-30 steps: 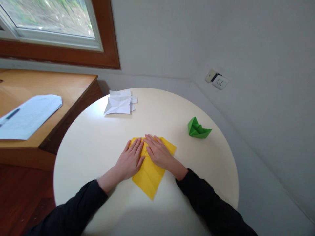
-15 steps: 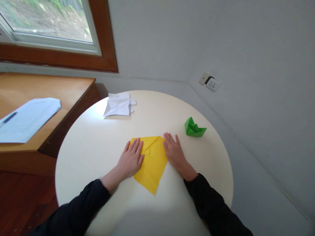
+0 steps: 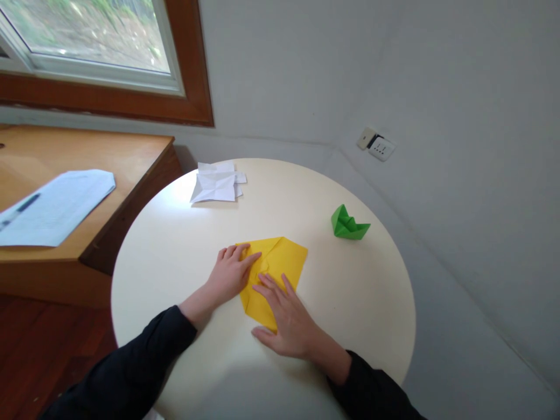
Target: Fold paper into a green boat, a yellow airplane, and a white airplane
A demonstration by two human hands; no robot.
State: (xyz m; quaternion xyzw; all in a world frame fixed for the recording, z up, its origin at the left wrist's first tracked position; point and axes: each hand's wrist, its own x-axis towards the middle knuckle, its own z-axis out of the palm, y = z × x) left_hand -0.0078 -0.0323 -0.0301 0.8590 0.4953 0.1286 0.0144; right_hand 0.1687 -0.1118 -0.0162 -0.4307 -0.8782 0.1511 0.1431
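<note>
A sheet of yellow paper (image 3: 289, 256), with a folded flap on its left part, lies on the round white table (image 3: 166, 251). At the sheet's left edge, my left hand (image 3: 228, 273) rests with its fingers stretched over the flap. My right hand (image 3: 292, 324) spreads across the lower part, fingertips near the middle of the paper and thumb by its bottom corner. Both hands are open, and the right one hides some of the sheet's lower right side. To the right stands a green folded paper boat (image 3: 349, 224).
White creased papers (image 3: 216, 184) lie at the table's far left edge. A wooden desk (image 3: 131, 151) on the left carries pale sheets (image 3: 74, 204) and a pen (image 3: 28, 202). Beyond the table, a wall socket (image 3: 382, 149) is fixed near the corner.
My right hand has moved from the sheet's right edge down and left onto its lower part. My left hand stays at the left edge, its fingers shifted slightly. The camera view has shifted a little.
</note>
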